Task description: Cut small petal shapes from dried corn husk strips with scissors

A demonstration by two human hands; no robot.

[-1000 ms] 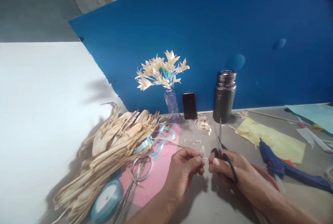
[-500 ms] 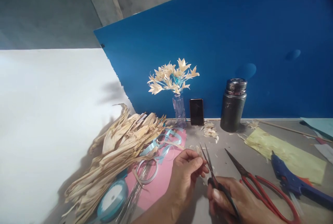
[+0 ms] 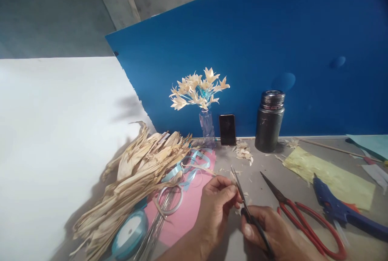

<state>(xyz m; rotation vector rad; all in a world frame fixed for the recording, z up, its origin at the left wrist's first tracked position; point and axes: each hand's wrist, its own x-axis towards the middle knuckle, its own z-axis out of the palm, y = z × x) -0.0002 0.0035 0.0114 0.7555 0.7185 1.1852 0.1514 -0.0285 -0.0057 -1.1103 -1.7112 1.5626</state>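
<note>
My left hand (image 3: 216,206) pinches a small pale husk piece (image 3: 233,177) between thumb and fingertips. My right hand (image 3: 271,234) is closed round the black handles of small scissors (image 3: 242,200), whose thin blades point up and left and meet the husk piece. Both hands hover over the grey table (image 3: 260,184) near its front edge. A heap of dried corn husks (image 3: 142,180) lies just left of my left hand.
Red-handled scissors (image 3: 303,220) and a blue glue gun (image 3: 339,210) lie to the right on the table. Light blue ribbon (image 3: 188,164), a ribbon roll (image 3: 129,232) and pink paper (image 3: 184,212) are at left. A vase of husk flowers (image 3: 200,91), a phone (image 3: 227,129) and a dark jar (image 3: 269,121) stand before the blue board.
My right hand dropped from beside the left hand towards the front edge, turning the scissor blades from upright to slanting left onto the husk piece. The view shifted, bringing the red scissors into sight.
</note>
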